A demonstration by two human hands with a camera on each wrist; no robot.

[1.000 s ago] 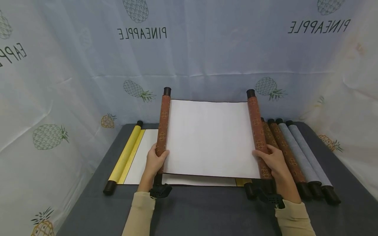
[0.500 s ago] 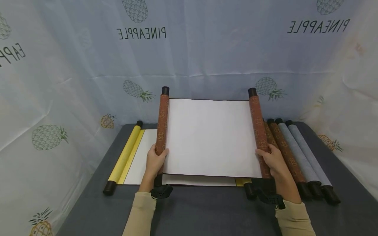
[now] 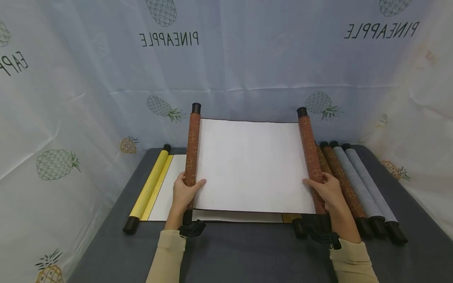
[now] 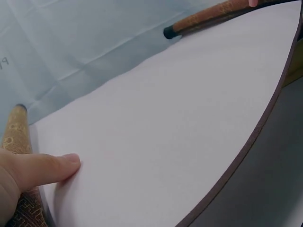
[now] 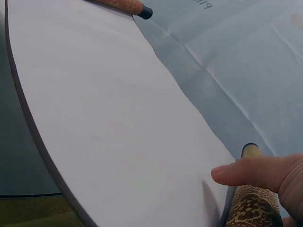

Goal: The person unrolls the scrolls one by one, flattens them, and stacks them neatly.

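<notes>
The left hand [image 3: 184, 192] grips the left roller [image 3: 191, 149] of an unrolled brown scroll [image 3: 251, 165], the right hand [image 3: 327, 190] the right roller [image 3: 308, 151], its white sheet raised above a yellow scroll [image 3: 152, 184] lying open on the grey desk [image 3: 247, 251] (four rolled scrolls [image 3: 357, 184] lie rightward).

My left hand [image 3: 184, 192] and right hand [image 3: 327, 190] are gripping the brown rolls [image 3: 192, 149] of a scroll, which are looking like woven brocade cloth with a raised gold pattern. Its sheet [image 3: 253, 165] is showing as smooth, matt white paper. The end knobs [image 3: 196, 107] are looking like glossy black plastic. The desk [image 3: 247, 255] is wearing a matt grey covering, and the backdrop [image 3: 247, 70] is hanging as thin creased cloth.
</notes>
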